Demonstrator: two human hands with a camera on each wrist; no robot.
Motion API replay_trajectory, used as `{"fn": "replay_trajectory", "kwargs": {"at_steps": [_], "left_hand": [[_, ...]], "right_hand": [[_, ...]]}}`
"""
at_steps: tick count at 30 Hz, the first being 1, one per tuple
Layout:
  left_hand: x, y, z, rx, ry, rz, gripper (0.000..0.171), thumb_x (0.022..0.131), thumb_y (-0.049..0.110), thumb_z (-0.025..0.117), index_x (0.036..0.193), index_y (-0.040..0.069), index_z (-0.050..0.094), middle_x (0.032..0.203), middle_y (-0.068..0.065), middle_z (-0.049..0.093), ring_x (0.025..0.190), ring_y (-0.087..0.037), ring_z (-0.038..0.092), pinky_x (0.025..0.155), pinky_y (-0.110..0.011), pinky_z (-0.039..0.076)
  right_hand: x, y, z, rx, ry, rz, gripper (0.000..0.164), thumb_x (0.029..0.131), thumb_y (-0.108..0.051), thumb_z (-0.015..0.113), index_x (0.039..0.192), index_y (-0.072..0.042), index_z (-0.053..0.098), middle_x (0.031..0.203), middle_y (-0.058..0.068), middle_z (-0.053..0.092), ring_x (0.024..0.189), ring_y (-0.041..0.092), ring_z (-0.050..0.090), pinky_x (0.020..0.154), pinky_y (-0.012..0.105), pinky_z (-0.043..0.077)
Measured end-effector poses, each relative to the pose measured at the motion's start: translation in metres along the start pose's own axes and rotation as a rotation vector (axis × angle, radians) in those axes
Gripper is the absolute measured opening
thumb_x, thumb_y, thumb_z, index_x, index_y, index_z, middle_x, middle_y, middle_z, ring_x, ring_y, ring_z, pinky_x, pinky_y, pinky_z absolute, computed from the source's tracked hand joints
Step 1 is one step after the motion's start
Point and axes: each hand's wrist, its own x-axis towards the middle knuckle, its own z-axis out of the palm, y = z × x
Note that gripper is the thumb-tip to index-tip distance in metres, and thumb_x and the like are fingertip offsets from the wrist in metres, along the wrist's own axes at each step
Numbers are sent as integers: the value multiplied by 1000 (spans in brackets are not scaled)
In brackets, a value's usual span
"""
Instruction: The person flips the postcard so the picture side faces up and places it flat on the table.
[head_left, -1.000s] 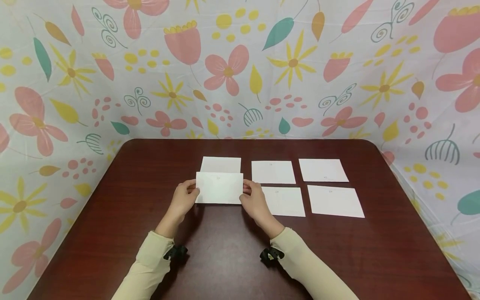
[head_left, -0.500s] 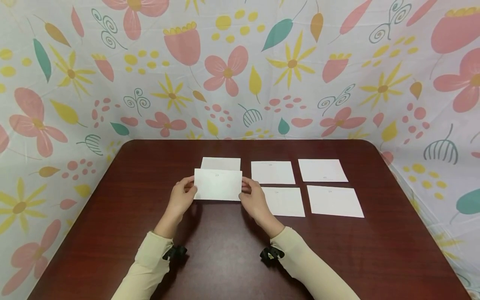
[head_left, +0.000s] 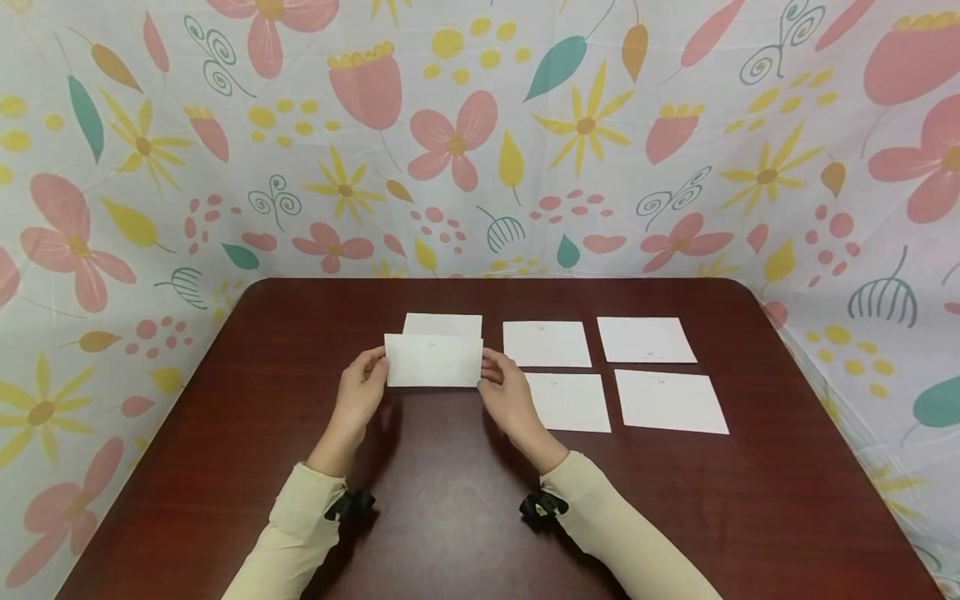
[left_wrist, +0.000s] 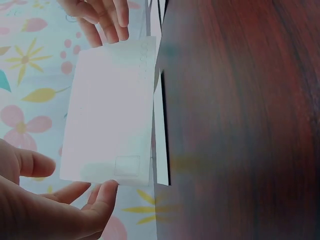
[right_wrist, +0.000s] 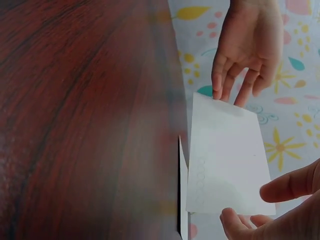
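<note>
Between my two hands a white envelope (head_left: pixel 434 362) is held up by its short sides. My left hand (head_left: pixel 359 387) pinches its left edge, and my right hand (head_left: pixel 507 392) pinches the right edge. The face toward me is plain with a tiny print near the top. The opposite face shows in the left wrist view, where the envelope (left_wrist: pixel 110 110) carries a faint stamp square and a row of small marks. Behind it lies another white envelope (head_left: pixel 442 324), its near part hidden. My right fingers overlap a flat envelope (head_left: pixel 570 404) in the head view.
Right of the hands, more white envelopes lie flat in two rows: one at the back middle (head_left: pixel 547 346), one at back right (head_left: pixel 647 342), one at front right (head_left: pixel 671 402). The dark red-brown table (head_left: pixel 450 517) ends at a flowered cloth (head_left: pixel 480 150).
The held envelope has moved slightly up and away from me, its lower edge rising more than its top, so its face looks shorter. My hands keep their grip; the flat envelopes have not moved.
</note>
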Motion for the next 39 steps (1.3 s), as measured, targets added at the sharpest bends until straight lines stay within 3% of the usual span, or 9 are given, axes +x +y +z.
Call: {"fn": "replay_trajectory", "kwargs": {"at_steps": [9,13,18,23,27,33,39], "left_hand": [[1,0,1,-171,43,1,48,106,27,33,128,-12,50,126,-30,52,117,-39,51,102,-43,41],[0,1,0,-186,54,6,52,106,32,32,123,-13,52,125,-30,52,119,-40,50,102,-43,41],[-2,1,-3,-170,50,-27,43,105,26,38,120,-10,57,134,-24,51,120,-37,51,102,-43,40],[-2,0,-4,-108,60,-44,32,99,14,42,118,-5,60,128,-20,55,115,-37,53,97,-43,40],[0,-2,-2,-114,77,-25,31,97,9,44,118,-6,60,120,-22,58,110,-36,53,91,-38,40],[0,-3,0,-98,83,2,28,93,1,49,118,-5,60,117,-21,60,99,-22,52,81,-26,41],[1,-4,1,-94,93,33,32,87,-8,54,118,-9,58,114,-25,60,91,-18,54,71,-13,44]], "right_hand": [[0,0,-1,54,40,12,32,102,-12,44,126,5,57,120,22,61,113,36,58,94,44,48],[1,-1,-1,89,72,14,36,104,-20,43,120,7,60,115,25,62,108,40,59,93,45,48],[1,-1,-1,108,99,38,37,103,-25,46,116,4,64,112,20,64,106,39,60,92,44,48],[1,0,-1,123,130,44,32,100,-23,52,109,4,67,107,17,67,102,37,62,90,42,49],[2,0,-2,119,139,63,27,97,-20,57,108,2,67,105,14,68,99,29,63,86,38,50],[2,2,-2,143,119,66,24,92,-5,60,112,6,64,110,17,65,102,25,63,83,30,50],[4,0,-2,147,117,56,26,86,6,58,112,8,63,108,21,63,101,29,61,77,25,50]]}}
